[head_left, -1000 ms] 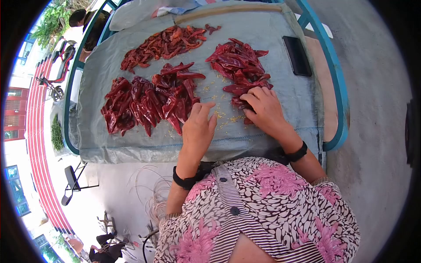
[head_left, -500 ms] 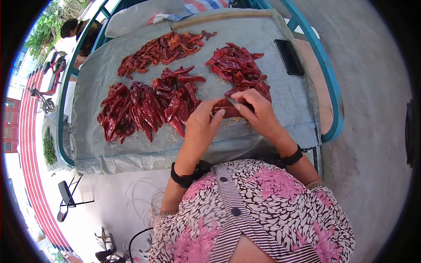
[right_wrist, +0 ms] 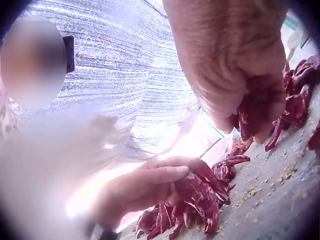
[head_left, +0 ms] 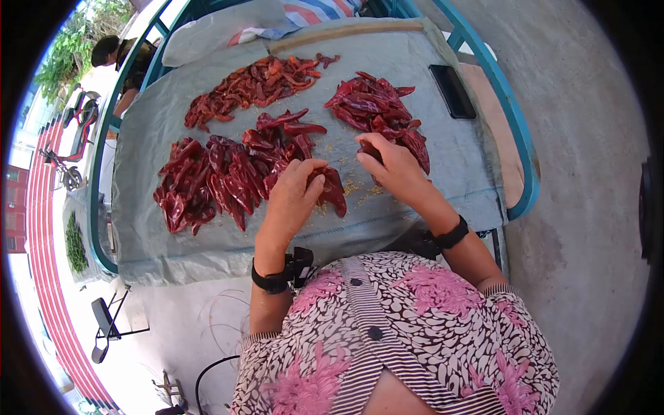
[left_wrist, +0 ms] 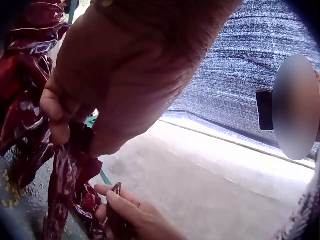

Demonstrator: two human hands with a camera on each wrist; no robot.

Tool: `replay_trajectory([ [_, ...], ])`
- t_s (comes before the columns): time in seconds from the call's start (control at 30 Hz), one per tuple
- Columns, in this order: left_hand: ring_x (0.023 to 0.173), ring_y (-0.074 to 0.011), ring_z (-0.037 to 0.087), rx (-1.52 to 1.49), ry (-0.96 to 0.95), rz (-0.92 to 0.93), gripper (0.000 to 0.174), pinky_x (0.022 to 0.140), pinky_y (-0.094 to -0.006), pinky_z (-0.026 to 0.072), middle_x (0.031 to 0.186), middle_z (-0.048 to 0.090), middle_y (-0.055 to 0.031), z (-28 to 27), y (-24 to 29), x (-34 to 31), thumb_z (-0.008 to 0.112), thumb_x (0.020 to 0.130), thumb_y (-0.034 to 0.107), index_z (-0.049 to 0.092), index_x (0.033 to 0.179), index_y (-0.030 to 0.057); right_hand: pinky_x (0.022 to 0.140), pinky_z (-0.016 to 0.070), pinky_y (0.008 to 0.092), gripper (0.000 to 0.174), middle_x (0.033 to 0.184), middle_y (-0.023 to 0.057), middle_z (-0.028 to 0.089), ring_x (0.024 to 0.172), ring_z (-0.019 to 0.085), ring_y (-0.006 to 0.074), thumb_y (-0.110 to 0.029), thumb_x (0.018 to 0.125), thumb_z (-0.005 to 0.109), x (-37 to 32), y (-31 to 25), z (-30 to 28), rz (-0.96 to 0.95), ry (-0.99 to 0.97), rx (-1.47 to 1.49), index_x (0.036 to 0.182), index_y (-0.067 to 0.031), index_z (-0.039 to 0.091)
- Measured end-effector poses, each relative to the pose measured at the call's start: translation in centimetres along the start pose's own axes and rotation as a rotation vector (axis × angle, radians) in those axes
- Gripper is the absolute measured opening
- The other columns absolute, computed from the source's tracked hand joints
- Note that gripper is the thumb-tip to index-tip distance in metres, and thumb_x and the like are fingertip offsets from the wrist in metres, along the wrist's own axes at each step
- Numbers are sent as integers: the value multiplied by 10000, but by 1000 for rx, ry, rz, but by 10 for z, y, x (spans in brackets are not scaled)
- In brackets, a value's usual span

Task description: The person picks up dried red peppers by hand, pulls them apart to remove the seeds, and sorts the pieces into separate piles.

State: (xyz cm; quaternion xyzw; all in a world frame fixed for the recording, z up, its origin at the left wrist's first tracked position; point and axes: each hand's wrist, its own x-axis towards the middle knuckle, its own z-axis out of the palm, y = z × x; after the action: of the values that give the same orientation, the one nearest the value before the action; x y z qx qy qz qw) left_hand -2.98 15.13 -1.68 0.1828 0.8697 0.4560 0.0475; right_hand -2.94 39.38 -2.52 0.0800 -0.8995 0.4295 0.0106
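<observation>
My left hand [head_left: 287, 200] pinches a flattened dried red chili [head_left: 333, 194] at the near right edge of the left chili pile [head_left: 225, 180]. In the left wrist view that chili [left_wrist: 62, 187] hangs down from the fingers. A short distance to the right, my right hand [head_left: 400, 171] grips another dark red chili [right_wrist: 245, 117] between thumb and fingers, beside the right chili pile [head_left: 370, 104]. Most of this chili is hidden by the hand in the head view. Yellow seeds [head_left: 356, 188] lie scattered on the grey sheet [head_left: 187, 256] between the hands.
A third pile of smaller, shrivelled chilies [head_left: 252, 86] lies at the back. A black phone [head_left: 452, 91] rests on the sheet at right. A teal metal rail [head_left: 522, 145] borders the surface. Another person [head_left: 131, 66] is beyond the rail at upper left.
The right hand left the right pile and met the left hand over a chili. Now the hands are apart, the left having moved left with a chili, the right back towards the right pile.
</observation>
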Motion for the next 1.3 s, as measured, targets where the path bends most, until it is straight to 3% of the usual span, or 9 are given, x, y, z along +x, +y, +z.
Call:
replay_trajectory([
  [0.13, 941, -240, 646, -60, 142, -13, 326, 848, -333, 506, 1029, 663, -119, 8, 4, 5, 663, 944, 92, 669, 1268, 48, 873, 538, 466, 413, 1135, 213, 713, 1044, 689, 409, -280, 988, 642, 11, -12, 8, -36, 42, 33, 1336, -73, 562],
  [0.3, 847, -217, 657, 63, 94, 20, 375, 799, -324, 523, 968, 664, -117, -9, 10, 0, 654, 888, 50, 667, 1264, 45, 897, 537, 460, 433, 1177, 221, 699, 1072, 683, 393, -280, 976, 652, 8, 7, 14, -33, 112, 17, 1345, -74, 560],
  [0.5, 781, -192, 647, 101, 148, -50, 325, 743, -316, 519, 945, 655, -95, -34, 27, -4, 636, 855, 23, 676, 1177, 38, 818, 551, 444, 445, 1032, 145, 743, 963, 721, 362, -333, 902, 736, 5, -3, 20, 47, -125, -175, 1253, -90, 609],
  [0.57, 768, -193, 640, 174, 179, -43, 321, 733, -320, 514, 929, 651, -95, -41, 29, -1, 636, 853, 23, 678, 1171, 41, 780, 542, 462, 409, 990, 129, 742, 924, 719, 361, -345, 879, 749, 6, -9, 29, -14, -104, -271, 1171, -91, 618],
  [0.7, 837, -323, 678, 268, 286, 49, 371, 764, -406, 546, 1131, 636, -125, -46, 17, 7, 687, 889, 95, 643, 1257, 101, 720, 522, 496, 355, 942, 123, 733, 863, 710, 358, -346, 865, 752, 8, -4, 49, -87, -73, -434, 1073, -94, 613],
  [0.83, 807, -162, 603, 102, 438, -1, 438, 713, -309, 504, 1142, 604, -101, -36, 20, 9, 702, 883, -4, 645, 1312, 68, 697, 531, 521, 358, 884, 158, 724, 822, 712, 384, -339, 876, 730, 6, 5, 56, -101, -32, -404, 1038, -63, 569],
  [1.03, 728, -147, 593, 120, 357, 201, 368, 670, -297, 504, 1101, 617, -98, -13, 17, 8, 697, 889, -34, 673, 1244, 58, 721, 528, 522, 356, 880, 158, 732, 841, 714, 387, -362, 872, 731, 2, -3, 50, 10, -75, -370, 1018, -63, 604],
  [1.07, 720, -159, 601, 64, 291, 108, 326, 670, -302, 509, 1060, 633, -87, -9, 22, 5, 695, 896, -24, 683, 1213, 51, 722, 534, 526, 355, 880, 165, 735, 847, 717, 391, -364, 874, 726, 3, -5, 50, 24, -88, -387, 1011, -60, 603],
  [1.3, 773, -215, 651, 140, 142, 90, 326, 707, -333, 527, 1021, 656, -109, 8, 16, 0, 685, 924, 49, 672, 1250, 69, 745, 544, 531, 346, 885, 199, 737, 870, 719, 402, -374, 856, 709, 4, -4, 47, 192, -54, -314, 987, -58, 660],
])
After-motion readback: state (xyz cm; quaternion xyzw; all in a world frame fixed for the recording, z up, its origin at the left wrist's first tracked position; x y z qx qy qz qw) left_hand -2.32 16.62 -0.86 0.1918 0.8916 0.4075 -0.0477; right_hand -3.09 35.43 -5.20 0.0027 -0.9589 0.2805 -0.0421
